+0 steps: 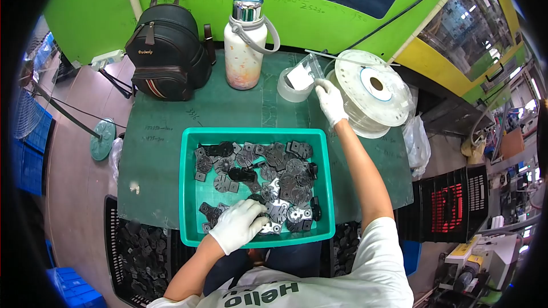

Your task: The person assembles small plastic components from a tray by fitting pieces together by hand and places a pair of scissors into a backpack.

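Note:
My gloved left hand is inside a green plastic tray, its fingers curled over a dark moulded part near the front. Many black and grey moulded parts lie jumbled around it, some shiny. At the back, my gloved right hand has its fingertips pinched at the lower corner of a small clear plastic bag with a white label inside. That bag rests over a roll of clear tape. Just right of the hand is a large translucent spool.
On the green table stand a black backpack and a white bottle with a loop handle. Black crates of similar parts sit below the front edge. More black crates stand at the right, near a hanging plastic bag.

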A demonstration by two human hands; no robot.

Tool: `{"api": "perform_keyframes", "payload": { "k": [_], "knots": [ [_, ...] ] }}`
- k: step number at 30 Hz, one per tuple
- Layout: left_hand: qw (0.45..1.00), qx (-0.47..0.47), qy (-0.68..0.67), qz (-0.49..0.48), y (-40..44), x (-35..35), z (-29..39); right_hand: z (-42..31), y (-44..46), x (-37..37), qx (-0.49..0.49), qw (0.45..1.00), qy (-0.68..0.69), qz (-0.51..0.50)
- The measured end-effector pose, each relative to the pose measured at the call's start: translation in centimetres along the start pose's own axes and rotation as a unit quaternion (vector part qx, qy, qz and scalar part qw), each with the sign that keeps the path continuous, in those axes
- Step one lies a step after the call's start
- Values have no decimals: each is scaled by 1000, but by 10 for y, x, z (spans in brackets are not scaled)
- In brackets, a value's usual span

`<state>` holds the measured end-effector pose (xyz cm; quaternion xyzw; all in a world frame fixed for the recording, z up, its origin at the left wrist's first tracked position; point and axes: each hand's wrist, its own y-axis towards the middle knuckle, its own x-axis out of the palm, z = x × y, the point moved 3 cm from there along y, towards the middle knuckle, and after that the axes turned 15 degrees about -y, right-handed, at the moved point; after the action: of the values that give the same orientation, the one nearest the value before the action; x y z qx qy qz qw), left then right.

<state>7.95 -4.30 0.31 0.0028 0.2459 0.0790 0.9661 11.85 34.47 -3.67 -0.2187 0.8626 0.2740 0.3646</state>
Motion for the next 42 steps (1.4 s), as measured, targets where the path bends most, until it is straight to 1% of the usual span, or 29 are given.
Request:
{"api": "perform_keyframes", "payload": {
  "k": [1,2,5,7,9,10,11,13,14,15,17,19,21,23,24,25,27,28,29,31,32,33,35,36,37,39,40,42],
  "knots": [
    [1000,-2,1,5,0,0,0,7,11,6,1,999,13,45],
    [1000,-4,3,10,1,-1,0,7,21,6,38,998,-8,44],
    [1000,5,17,17,3,-2,1,-1,38,12,17,995,-12,101],
    [1000,4,19,24,3,-1,0,-11,30,11,3,997,0,74],
    [999,14,31,39,2,0,0,-28,12,9,-42,999,3,9],
    [998,18,37,38,2,1,-1,-31,6,9,-56,998,-33,9],
    [999,16,34,39,1,2,-2,-34,-1,5,-56,998,-35,4],
    [998,8,56,4,1,4,-5,-50,-14,-10,-58,995,-74,-26],
    [998,15,66,-4,-1,6,-10,-60,-23,-18,-77,993,-78,-36],
    [998,8,65,-8,-2,6,-10,-72,-36,-24,-97,994,-39,-42],
    [997,24,74,-23,-4,9,-16,-106,-73,-40,-46,986,4,-160],
    [997,12,71,-18,-5,9,-16,-124,-112,-46,-151,968,-20,-201],
    [997,3,80,-3,-4,9,-14,-131,-155,-45,-203,931,-185,-239],
    [997,7,82,2,-4,8,-13,-135,-191,-41,-213,896,-319,-225],
    [996,10,87,7,-4,8,-13,-131,-204,-33,-210,884,-349,-229],
    [996,12,86,9,-4,8,-14,-133,-213,-31,-217,896,-325,-211],
    [995,-2,97,4,-5,9,-16,-137,-227,-26,-203,905,-302,-222],
    [996,1,85,20,-5,8,-16,-140,-231,-25,-220,903,-292,-226],
    [996,3,86,21,-7,7,-14,-143,-234,-27,-259,890,-303,-222],
    [996,-36,76,31,-14,2,-12,-149,-235,-33,-269,886,-249,-284],
    [996,-24,70,52,-20,-4,-7,-150,-230,-39,-246,882,-226,-333],
    [996,-29,71,56,-25,-7,-6,-151,-223,-44,-233,887,-225,-328],
    [991,-11,47,122,-35,-16,-4,-141,-205,-37,-215,915,-213,-268],
    [987,11,4,162,-38,-20,-5,-148,-195,-32,-215,930,-217,-205],
    [986,10,4,165,-40,-20,-6,-153,-187,-25,-245,936,-202,-154],
    [969,-45,-120,211,-43,-26,-12,-158,-176,-1,-290,932,-188,-106],
    [966,-76,-134,209,-44,-28,-12,-158,-173,11,-311,920,-210,-113],
    [958,-78,-155,229,-44,-28,-17,-160,-168,28,-339,900,-252,-109]
  ]
}}
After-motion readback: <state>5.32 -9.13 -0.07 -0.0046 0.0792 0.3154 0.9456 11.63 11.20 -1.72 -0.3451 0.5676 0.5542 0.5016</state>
